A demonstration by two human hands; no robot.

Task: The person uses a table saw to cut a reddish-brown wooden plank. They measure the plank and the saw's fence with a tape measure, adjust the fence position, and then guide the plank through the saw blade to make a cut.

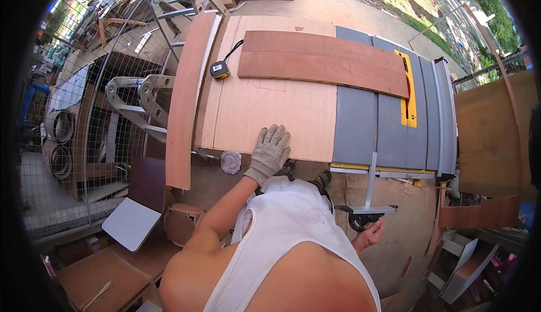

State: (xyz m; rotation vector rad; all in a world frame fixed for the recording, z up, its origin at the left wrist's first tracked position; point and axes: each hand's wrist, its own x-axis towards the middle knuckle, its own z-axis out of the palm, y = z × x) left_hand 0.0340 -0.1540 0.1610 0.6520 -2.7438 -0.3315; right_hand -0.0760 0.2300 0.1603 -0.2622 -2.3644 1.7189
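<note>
My left hand [269,153], in a grey work glove, lies open with fingers apart on the near edge of a pale wooden sheet [298,120] on the table saw [355,132]. My bare right hand [369,234] grips the black part of a mitre gauge [369,209], whose metal bar reaches up onto the saw's grey top. A reddish board [315,58] rests across the sheet and saw top, its right end beside the blade in the yellow insert [412,109]. A black-and-yellow tape measure [220,68] sits left of that board.
A long plank [183,115] lies along the table's left side. Metal ladders [135,103] and a wire fence [84,120] are left of it. A white panel [129,223] and a stool [180,224] are lower left, wooden boxes [456,261] lower right, a large panel [487,137] at the right.
</note>
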